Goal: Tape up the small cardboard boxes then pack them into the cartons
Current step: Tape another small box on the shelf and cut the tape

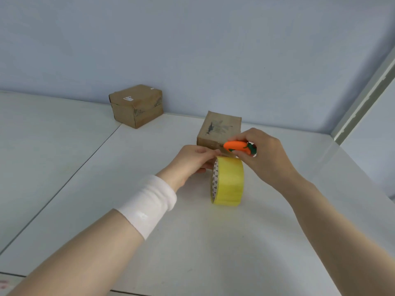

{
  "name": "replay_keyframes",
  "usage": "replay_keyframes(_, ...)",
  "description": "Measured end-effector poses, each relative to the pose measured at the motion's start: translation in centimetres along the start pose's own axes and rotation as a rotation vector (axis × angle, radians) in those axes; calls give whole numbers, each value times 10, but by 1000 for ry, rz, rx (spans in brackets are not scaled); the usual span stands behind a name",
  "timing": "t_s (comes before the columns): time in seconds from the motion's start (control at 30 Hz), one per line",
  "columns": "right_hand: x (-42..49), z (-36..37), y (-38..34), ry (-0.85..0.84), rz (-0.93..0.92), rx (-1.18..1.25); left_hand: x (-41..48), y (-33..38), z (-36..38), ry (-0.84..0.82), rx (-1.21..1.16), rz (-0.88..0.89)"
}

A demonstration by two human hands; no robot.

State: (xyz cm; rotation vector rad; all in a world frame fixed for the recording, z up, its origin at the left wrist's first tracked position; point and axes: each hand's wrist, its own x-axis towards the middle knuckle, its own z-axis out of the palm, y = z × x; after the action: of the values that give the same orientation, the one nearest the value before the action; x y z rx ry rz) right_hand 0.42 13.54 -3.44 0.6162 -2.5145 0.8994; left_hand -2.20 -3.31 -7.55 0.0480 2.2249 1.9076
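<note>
A yellow tape roll [229,181] stands on its edge on the white table [192,242]. My left hand [192,160] pinches the tape's free end at the top of the roll. My right hand [265,155] grips a small orange carrot-shaped cutter [236,146], its tip at the stretched tape just above the roll. Right behind the hands sits a small cardboard box [218,129], its lower front partly hidden by them. A second small cardboard box [136,104] stands farther back on the left, by the wall.
A pale blue wall [192,50] runs behind the table, close to both boxes. A seam [70,174] divides the table surface on the left. A white frame post [363,103] rises at the right edge. My left wrist wears a white band [149,204].
</note>
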Motion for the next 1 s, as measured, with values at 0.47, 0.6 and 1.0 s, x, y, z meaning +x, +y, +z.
replay_keyframes(0.47, 12, -5, -2, -154, -93, -173, 7, -3, 0, -27, -13, 36)
replay_keyframes(0.6, 5, -24, 6, -184, -49, -214, 5, -3, -3, -25, -23, 27)
replay_keyframes(1.0, 26, -2, 2, 93, 345, 218, -23, 10, -22, -132, -14, 250)
